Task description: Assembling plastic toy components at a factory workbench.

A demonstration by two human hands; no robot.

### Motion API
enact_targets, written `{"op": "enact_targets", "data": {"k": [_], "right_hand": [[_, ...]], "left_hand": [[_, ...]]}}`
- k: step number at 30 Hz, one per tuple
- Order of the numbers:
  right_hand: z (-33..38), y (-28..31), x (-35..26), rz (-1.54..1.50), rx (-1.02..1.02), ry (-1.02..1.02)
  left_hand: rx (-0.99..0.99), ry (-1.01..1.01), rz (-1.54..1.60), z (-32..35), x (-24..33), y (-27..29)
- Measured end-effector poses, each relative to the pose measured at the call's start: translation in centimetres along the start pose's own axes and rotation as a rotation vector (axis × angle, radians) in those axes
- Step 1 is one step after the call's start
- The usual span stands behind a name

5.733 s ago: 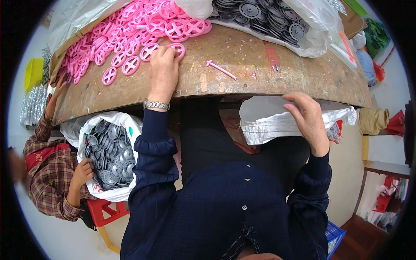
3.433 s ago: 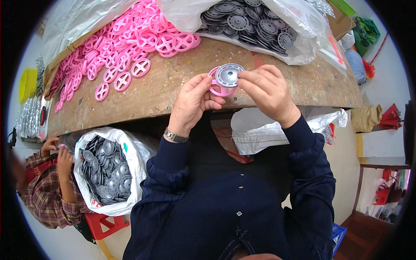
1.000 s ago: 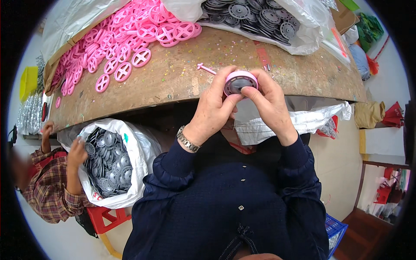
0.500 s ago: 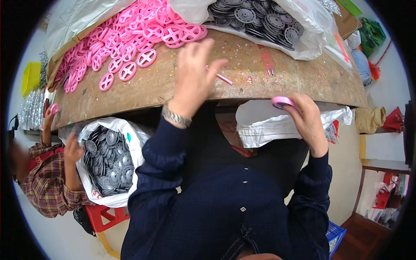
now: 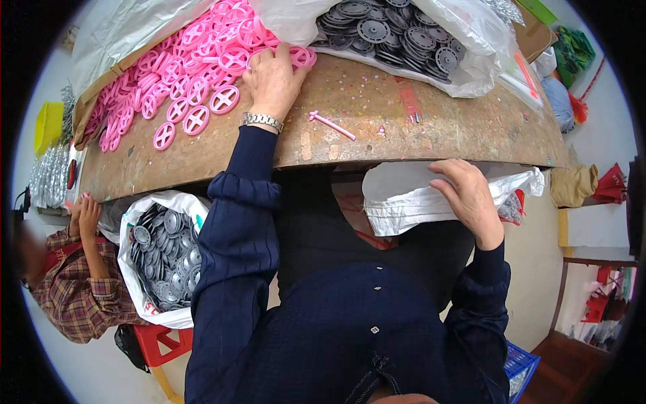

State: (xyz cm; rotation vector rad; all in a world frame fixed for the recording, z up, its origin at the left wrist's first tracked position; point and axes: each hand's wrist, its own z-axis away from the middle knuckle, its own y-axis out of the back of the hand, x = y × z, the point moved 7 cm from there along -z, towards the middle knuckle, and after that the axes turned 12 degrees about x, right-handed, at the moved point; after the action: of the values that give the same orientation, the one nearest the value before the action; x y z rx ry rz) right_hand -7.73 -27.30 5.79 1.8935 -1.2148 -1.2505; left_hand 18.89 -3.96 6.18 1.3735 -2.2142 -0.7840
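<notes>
My left hand [image 5: 274, 84], with a metal watch at the wrist, reaches to the right-hand end of a heap of pink rings with crossed spokes [image 5: 195, 120]. Its thumb and fingers close about one pink ring [image 5: 304, 56] at the heap's edge; the fingertips are partly hidden. Over the white sack [image 5: 404, 212] below the table edge is my right hand [image 5: 465, 198], fingers curved and apart, with nothing in it. A thin pink stick [image 5: 333, 126] with a wider end lies on the table, to the right of my left wrist.
Grey-black discs [image 5: 380, 37] fill a plastic bag at the table's back. To my left, a white sack [image 5: 128, 269] of grey discs rests on a red stool [image 5: 165, 345]. A person in a checked shirt [image 5: 77, 289] sits at the far left. The wooden table [image 5: 464, 135] has a curved-looking front edge.
My left hand has moved up and left from above the stick onto the pink rings. The pink ring with a dark centre has left my right hand, whose fingers have spread over the sack.
</notes>
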Motion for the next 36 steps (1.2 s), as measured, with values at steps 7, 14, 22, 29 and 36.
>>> {"op": "enact_targets", "data": {"k": [7, 14, 22, 29, 36], "right_hand": [[-4.1, -1.3, -3.1, -0.232, 0.081, 0.047], [-8.6, -3.4, -4.9, -0.244, 0.198, 0.126], [-12.7, -6.5, -1.8, -0.746, 0.173, -0.402], [-12.8, -8.8, -2.2, -0.983, 0.020, -0.437], [-11.2, -7.8, -4.6, -0.994, 0.082, -0.236]], "left_hand": [[0.028, -0.060, 0.098, 1.2, 1.3, 1.0], [0.072, -0.160, 0.153, 1.1, 1.1, 1.0], [0.158, -0.357, 0.474, 4.2, 6.4, 7.6], [0.116, -0.093, 0.794, 6.4, 7.3, 9.7], [-0.627, 0.887, 1.772, 9.8, 7.4, 4.4]]}}
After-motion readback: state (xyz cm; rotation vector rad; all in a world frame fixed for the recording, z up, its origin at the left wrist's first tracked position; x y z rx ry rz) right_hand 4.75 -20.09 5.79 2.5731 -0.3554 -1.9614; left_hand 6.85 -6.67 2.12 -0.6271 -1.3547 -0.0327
